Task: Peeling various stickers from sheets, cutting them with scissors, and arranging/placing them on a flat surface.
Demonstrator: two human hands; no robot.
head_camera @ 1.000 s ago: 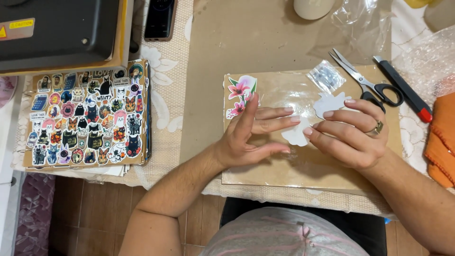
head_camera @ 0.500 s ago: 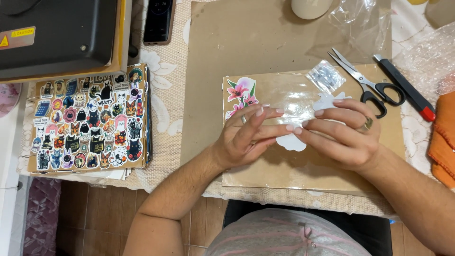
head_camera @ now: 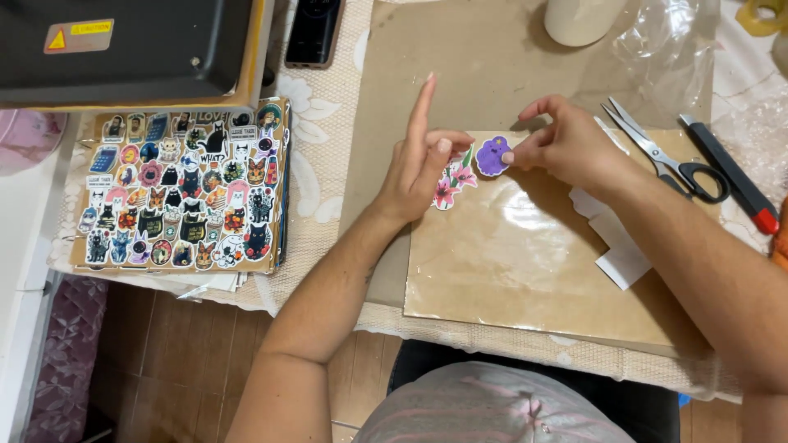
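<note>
Landmark = cardboard sheet, clear film over it, lying on the bench w/ lace cloth.

Far left of the cardboard sheet: black machine at the top edge, and below it a sticker board packed w/ small cat and cartoon stickers. Black phone lies between the machine and the sheet's upper left, well apart from the hands.

At the sheet's top-left corner: left hand, index finger sticking straight up, other fingers curled down, thumb tip pressing on the flower sticker (pink blooms, green leaves) stuck at that corner. Not pinching anything.

Just right of that, on the sheet's top edge: purple sticker, blob-shaped w/ a face, touching or just beside the flower sticker. Right hand pinches its right edge btwn thumb and index tip; rest of the fingers loosely curled.

Right side of the sheet: white backing paper scraps, partly under the right forearm. Beyond the sheet's upper right: scissors, black handles, then a black cutter w/ red tip just beside them. Above the sheet: white cup and crumpled clear plastic.
</note>
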